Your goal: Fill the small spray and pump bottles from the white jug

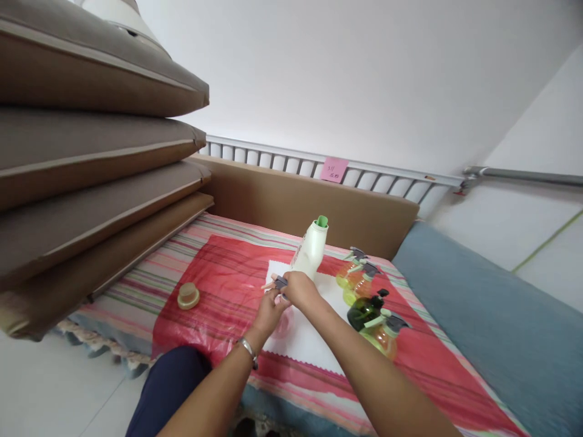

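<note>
My right hand point(301, 290) is closed around a grey spray pump head point(280, 281), whose pale nozzle points left. Just below it, the fingers of my left hand point(268, 314) close around the neck of a clear pinkish bottle point(284, 326), which stands on a white cloth point(319, 340). The hands touch or nearly touch, and hide where the pump meets the bottle. Directly behind them is a large white bottle point(312, 246) with a green spout point(322, 221). Off to the left, a translucent yellowish cap point(188, 295) lies on the red plastic sheet point(218, 267).
Several pump bottles stand right of the cloth, including a dark green bottle point(363, 312) and an orange-yellow spray bottle point(382, 340). Stacked cushions point(100, 139) rise at the left. A brown board point(291, 194) and a radiator point(273, 161) with a pink note point(334, 169) line the back.
</note>
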`<state>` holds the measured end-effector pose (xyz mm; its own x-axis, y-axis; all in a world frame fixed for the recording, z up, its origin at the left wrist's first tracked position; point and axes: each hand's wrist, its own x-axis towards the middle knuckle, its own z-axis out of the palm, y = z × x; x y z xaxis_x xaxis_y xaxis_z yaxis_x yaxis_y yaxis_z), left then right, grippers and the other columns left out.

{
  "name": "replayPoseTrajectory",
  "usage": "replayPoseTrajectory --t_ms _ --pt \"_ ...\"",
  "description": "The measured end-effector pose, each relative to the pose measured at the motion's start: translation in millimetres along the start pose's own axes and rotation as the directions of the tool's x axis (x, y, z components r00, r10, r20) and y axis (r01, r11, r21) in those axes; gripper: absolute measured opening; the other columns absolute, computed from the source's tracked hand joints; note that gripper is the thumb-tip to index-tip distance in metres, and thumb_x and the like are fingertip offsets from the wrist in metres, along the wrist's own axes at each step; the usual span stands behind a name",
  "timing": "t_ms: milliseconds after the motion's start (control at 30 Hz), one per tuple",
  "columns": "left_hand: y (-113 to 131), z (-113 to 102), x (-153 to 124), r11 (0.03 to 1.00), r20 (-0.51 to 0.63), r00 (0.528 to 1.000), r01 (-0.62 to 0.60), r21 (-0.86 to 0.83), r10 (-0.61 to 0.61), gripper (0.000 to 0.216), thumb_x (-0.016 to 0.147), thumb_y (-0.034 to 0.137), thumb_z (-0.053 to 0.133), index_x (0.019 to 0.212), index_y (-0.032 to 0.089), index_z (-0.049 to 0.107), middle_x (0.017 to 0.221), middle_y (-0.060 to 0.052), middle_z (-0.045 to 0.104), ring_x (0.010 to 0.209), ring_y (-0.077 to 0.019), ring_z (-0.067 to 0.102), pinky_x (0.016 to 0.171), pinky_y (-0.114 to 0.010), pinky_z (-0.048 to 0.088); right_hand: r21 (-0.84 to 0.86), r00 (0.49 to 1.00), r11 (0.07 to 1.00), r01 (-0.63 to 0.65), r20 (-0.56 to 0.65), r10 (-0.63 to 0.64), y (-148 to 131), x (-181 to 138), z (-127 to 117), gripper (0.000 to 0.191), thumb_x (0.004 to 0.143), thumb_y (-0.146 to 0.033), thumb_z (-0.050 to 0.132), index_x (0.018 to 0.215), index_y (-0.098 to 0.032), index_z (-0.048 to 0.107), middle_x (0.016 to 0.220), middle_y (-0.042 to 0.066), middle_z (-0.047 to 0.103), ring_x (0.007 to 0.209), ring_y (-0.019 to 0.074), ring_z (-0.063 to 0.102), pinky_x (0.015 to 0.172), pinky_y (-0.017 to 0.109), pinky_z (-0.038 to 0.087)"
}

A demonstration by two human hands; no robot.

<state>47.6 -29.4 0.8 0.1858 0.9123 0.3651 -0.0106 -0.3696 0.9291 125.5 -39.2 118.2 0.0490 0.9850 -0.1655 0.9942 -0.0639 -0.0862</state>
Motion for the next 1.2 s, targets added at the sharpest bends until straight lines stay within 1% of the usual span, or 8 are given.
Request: replayPoseTrajectory --t_ms 167,267,467,567,667,867,1067,1200 --pt "-3.1 8.5 1.0 0.997 -0.05 0.998 0.041 -0.063 -0.044 0.041 0.065 0.021 0.067 0.104 0.015 0.056 0.102 -0.007 0.065 0.094 -0.0229 0.06 0.082 -0.035 0.046 -0.023 1.0 1.0 0.001 -0.005 -0.002 -3.6 -2.0 -1.4 0.023 0.085 -0.033 0.053 0.101 -0.017 0.058 0.103 0.005 0.061 0.089 0.0171 0.059 0.077 0.037 0.05" --pt "-7.6 8.8 1.5 0.992 -0.073 0.993 0.086 -0.093 -0.093 0.036 0.067 0.022 0.065 0.1 0.013 0.056 0.101 -0.009 0.065 0.094 -0.0233 0.059 0.083 -0.036 0.045 -0.037 1.0 0.999 -0.014 -0.001 0.014 -3.6 -0.3 -0.9 0.023 0.085 -0.033 0.054 0.1 -0.016 0.058 0.102 0.005 0.061 0.089 0.0172 0.059 0.077 0.038 0.05" --pt "-5.9 -4.5 2.1 0.982 0.066 0.992 0.118 -0.144 -0.11 0.025 0.061 0.022 0.071 0.084 0.015 0.064 0.088 -0.004 0.069 0.089 -0.0223 0.062 0.08 -0.034 0.047 -0.041 1.0 0.999 -0.01 -0.01 0.01 -1.7 0.5 -1.5 0.023 0.085 -0.034 0.053 0.099 -0.016 0.059 0.099 0.004 0.062 0.086 0.0161 0.06 0.075 0.036 0.05" --pt "-7.4 2.0 1.5 0.984 -0.019 0.993 0.116 -0.134 -0.12 0.039 0.057 0.022 0.074 0.093 0.015 0.061 0.094 -0.005 0.067 0.092 -0.0231 0.059 0.083 -0.035 0.045 -0.035 1.0 0.999 -0.006 -0.03 0.005 -2.0 -0.7 -0.7 0.023 0.085 -0.035 0.053 0.098 -0.017 0.059 0.099 0.004 0.062 0.086 0.0161 0.06 0.076 0.036 0.05" --pt "-12.5 6.1 2.4 0.983 -0.076 0.987 0.13 -0.131 -0.141 0.031 0.063 0.026 0.07 0.09 0.013 0.061 0.092 -0.006 0.066 0.091 -0.0234 0.058 0.084 -0.037 0.043 -0.03 0.999 0.999 -0.017 -0.041 0.016 -1.2 -1.2 -0.3 0.023 0.085 -0.035 0.053 0.098 -0.017 0.059 0.098 0.004 0.062 0.086 0.0162 0.06 0.076 0.036 0.049" --pt "-15.0 -3.1 3.5 0.98 0.082 0.991 0.121 -0.159 -0.109 0.027 0.064 0.025 0.069 0.089 0.016 0.066 0.091 -0.004 0.068 0.091 -0.0219 0.06 0.083 -0.034 0.045 -0.027 1.0 0.999 -0.021 -0.02 0.021 0.9 0.4 -0.7 0.023 0.085 -0.036 0.053 0.095 -0.016 0.059 0.094 0.003 0.063 0.082 0.0152 0.06 0.073 0.035 0.05" --pt "-11.7 11.8 2.3 0.98 0.018 0.99 0.138 -0.144 -0.137 0.034 0.063 0.03 0.071 0.094 0.016 0.064 0.095 -0.005 0.067 0.094 -0.0238 0.057 0.085 -0.035 0.044 -0.046 0.999 0.999 -0.017 -0.039 0.015 -1.3 2.6 3.1 0.024 0.083 -0.038 0.055 0.092 -0.016 0.06 0.092 0.003 0.064 0.085 0.0164 0.06 0.076 0.036 0.048" --pt "-10.7 -0.4 9.2 0.97 0.152 0.978 0.171 -0.172 -0.145 0.03 0.061 0.034 0.072 0.086 0.016 0.068 0.08 -0.001 0.068 0.083 -0.0216 0.062 0.076 -0.032 0.047 -0.026 0.999 0.999 -0.033 -0.042 0.032 0.8 1.3 2.2 0.026 0.082 -0.04 0.055 0.091 -0.016 0.06 0.09 0.003 0.064 0.08 0.0154 0.06 0.073 0.035 0.048"
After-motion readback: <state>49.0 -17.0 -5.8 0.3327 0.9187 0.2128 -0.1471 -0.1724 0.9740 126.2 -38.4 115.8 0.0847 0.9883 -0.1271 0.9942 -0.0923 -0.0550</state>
